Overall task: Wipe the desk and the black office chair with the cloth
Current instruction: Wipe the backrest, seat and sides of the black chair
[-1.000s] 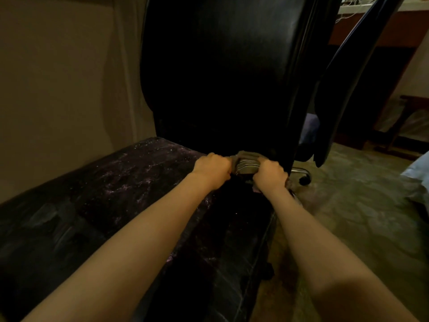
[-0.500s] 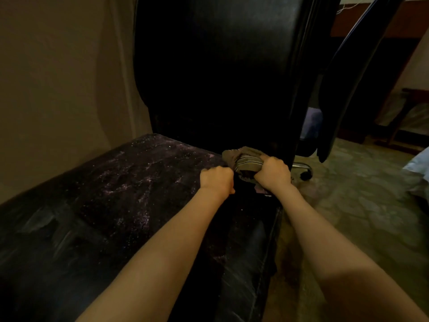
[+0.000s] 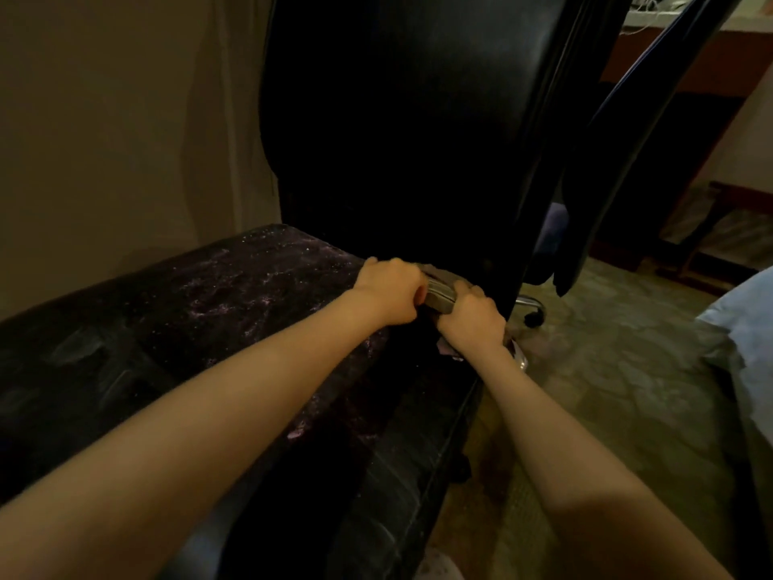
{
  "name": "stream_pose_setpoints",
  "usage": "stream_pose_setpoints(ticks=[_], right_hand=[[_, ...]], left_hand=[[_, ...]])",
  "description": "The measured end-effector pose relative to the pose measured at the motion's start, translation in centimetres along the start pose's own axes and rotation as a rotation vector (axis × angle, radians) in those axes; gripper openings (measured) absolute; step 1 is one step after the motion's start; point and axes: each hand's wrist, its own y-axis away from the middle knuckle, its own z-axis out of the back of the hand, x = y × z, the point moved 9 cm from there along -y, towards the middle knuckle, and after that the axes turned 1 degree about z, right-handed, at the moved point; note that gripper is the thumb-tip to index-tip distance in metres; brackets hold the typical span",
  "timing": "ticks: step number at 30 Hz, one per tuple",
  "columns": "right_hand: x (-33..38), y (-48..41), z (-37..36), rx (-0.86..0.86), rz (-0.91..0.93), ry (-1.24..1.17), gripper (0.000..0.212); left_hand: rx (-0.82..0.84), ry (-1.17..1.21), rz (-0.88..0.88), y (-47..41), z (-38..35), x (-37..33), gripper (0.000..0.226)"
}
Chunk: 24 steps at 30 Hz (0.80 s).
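**Both hands on cloth at seat/backrest joint**

- Left hand: fingers curled into a fist, clamped on the left end of the cloth. Sits centre frame, on the rear of the seat.
- Right hand: fingers curled over the right end of the cloth, gripping it, just right of and slightly below the left hand. Knuckles up, so I can't see the fingertips.
- Cloth: bunched, grey-brown with stripes. Only a short stretch shows between the two fists, and a small scrap pokes out below the right wrist. It is pressed into the crease where the seat meets the backrest, near the seat's right edge.
- Black office chair: backrest fills upper centre. The seat runs from centre to lower left, its surface worn and flecked with pale specks.
- Desk: pale top in the upper right corner, well apart from the hands. Detail too small to read.
- Second dark chair: right of the backrest, its chrome base on the patterned floor.
- Wall: plain beige, upper left.
- Pale blue fabric: right edge of frame.
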Motion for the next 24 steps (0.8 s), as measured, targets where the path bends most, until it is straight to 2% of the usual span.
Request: stream_pose_setpoints(ticks=[8,12,16,21,24], right_hand=[[0.2,-1.2,-0.6,0.015,0.016,0.003,0.057],[0.7,-1.3,-0.1,0.009,0.018,0.041,0.055],[2.5,1.4,-0.3,-0.012,0.038,0.069,0.052],[3.1,3.1,-0.2,0.003,0.096,0.008,0.049],[3.0,3.3,-0.2,-0.021,0.082,0.016,0.049]], left_hand=[[0.07,0.031,0.027,2.6,-1.5,1.3,0.038],[0.057,0.094,0.055,4.9,-0.9,3.2,0.036],[0.125,0.066,0.132,6.9,-2.6,5.0,0.039],[0.097,0.072,0.163,7.6,-2.1,5.1,0.038],[-0.005,0.164,0.223,8.6,-0.2,6.0,0.021]])
